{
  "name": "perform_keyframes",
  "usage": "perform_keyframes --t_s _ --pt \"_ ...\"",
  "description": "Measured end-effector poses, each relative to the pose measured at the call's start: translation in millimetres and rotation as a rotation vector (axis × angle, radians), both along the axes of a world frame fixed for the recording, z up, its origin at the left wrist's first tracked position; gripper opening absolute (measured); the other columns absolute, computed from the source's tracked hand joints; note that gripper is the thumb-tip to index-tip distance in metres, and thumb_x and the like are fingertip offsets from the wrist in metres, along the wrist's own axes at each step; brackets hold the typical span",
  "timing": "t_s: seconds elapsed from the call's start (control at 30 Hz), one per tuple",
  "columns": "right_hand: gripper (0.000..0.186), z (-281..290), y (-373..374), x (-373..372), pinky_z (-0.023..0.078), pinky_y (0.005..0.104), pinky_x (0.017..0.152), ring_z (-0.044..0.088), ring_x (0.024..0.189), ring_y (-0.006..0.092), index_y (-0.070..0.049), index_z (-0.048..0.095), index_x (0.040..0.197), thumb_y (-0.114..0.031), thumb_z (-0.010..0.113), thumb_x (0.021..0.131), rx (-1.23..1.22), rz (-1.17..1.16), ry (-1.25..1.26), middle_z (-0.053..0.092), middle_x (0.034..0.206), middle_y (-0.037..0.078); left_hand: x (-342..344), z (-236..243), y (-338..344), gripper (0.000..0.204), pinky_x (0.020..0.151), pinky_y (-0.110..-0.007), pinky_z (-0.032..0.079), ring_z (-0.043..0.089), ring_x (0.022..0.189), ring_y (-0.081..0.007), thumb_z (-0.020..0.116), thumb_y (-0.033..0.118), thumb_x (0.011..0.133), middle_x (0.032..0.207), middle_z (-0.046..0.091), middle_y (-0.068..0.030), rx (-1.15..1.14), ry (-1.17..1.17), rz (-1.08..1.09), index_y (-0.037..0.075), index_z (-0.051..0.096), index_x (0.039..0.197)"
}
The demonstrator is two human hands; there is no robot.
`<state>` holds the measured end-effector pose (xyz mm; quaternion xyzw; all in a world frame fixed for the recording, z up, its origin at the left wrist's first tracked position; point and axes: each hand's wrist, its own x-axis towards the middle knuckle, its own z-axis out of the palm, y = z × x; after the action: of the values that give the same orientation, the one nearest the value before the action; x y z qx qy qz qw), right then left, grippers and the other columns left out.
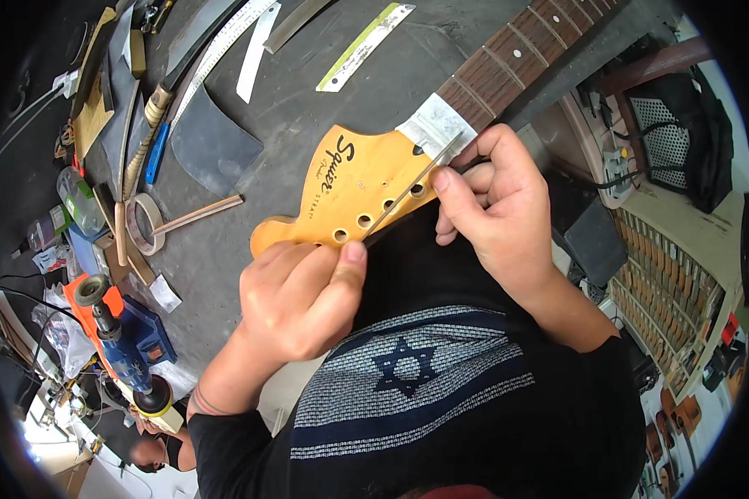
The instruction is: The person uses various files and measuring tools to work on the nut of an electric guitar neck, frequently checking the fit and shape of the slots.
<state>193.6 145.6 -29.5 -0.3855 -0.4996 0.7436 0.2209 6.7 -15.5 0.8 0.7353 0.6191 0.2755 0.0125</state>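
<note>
Bridging the two hands, a thin rod (400, 200) runs slantwise across the face of a guitar headstock (362, 170), passing close by its row of round holes. The left hand (300, 295) is curled up at the headstock's rounded end, its thumb pressed on the rod's lower end; what its folded fingers grip underneath cannot be told. The right hand (503, 200) is nearly closed, thumb and fingers pinching the rod near its upper end, just beside the pale tape (437, 125) wrapped where the headstock meets the dark fretboard (516, 58). So the rod lies between the hands, and most of the headstock lies beyond it, above and between them, over the near edge of the dark desk (295, 91). The fretboard stretches away past the right hand toward the upper right. Out on the desk, well apart from the hands, are a green-and-white strip (364, 48), a grey sheet (214, 145), a blue-handled tool (156, 154) and, nearer the left hand, a slim wooden stick (200, 214).
</note>
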Motion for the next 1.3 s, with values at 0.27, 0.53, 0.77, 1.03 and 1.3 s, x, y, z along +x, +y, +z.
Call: perform_keyframes --t_s 0.27,0.53,0.77,1.03,1.3 --pt "0.019 -1.5 2.5 0.2 0.054 0.0217 0.057 0.069 0.062 0.0047 0.001 0.06 0.116 -0.004 0.076 0.108 0.046 0.029 -0.028 0.076 0.075 0.006 0.8 7.5 18.4 0.024 0.049 -0.038 0.042 0.056 0.051 -0.0249 0.08 -0.016 0.088 0.067 0.054 -0.0049 -0.049 -0.024 -0.027 0.002 0.065 0.092" --pt "0.018 -1.2 4.0 -0.3 0.054 0.0225 0.056 0.068 0.061 0.0051 0.001 0.059 0.115 -0.005 0.075 0.109 0.045 0.052 -0.02 0.076 0.073 0.005 6.4 7.8 33.4 0.024 0.048 -0.039 0.042 0.057 0.051 -0.0261 0.082 -0.016 0.086 0.071 0.061 -0.007 -0.04 -0.059 -0.028 0.0 0.069 0.097" --pt "0.018 -3.0 3.9 0.4 0.054 0.023 0.058 0.068 0.063 0.0057 0.0 0.058 0.115 -0.005 0.075 0.11 0.048 0.068 -0.004 0.076 0.074 0.006 6.8 3.0 26.2 0.021 0.049 -0.039 0.043 0.056 0.052 -0.0258 0.08 -0.015 0.088 0.07 0.059 -0.0065 -0.002 -0.06 0.002 0.001 0.068 0.096" --pt "0.018 -3.9 4.5 0.8 0.053 0.0232 0.058 0.068 0.062 0.0059 0.001 0.058 0.115 -0.005 0.075 0.11 0.058 0.079 -0.014 0.076 0.074 0.006 -0.3 3.6 10.1 0.015 0.05 -0.039 0.046 0.061 0.055 -0.0236 0.081 -0.005 0.089 0.071 0.059 -0.005 -0.037 -0.019 -0.008 0.001 0.07 0.099" --pt "0.018 -2.1 5.9 2.0 0.054 0.0233 0.058 0.068 0.062 0.0062 0.0 0.058 0.115 -0.005 0.075 0.11 0.058 0.083 -0.021 0.077 0.075 0.007 -1.3 1.1 6.9 0.016 0.051 -0.037 0.049 0.064 0.058 -0.0217 0.081 0.002 0.088 0.075 0.061 -0.0043 -0.03 -0.006 -0.013 0.0 0.072 0.101"
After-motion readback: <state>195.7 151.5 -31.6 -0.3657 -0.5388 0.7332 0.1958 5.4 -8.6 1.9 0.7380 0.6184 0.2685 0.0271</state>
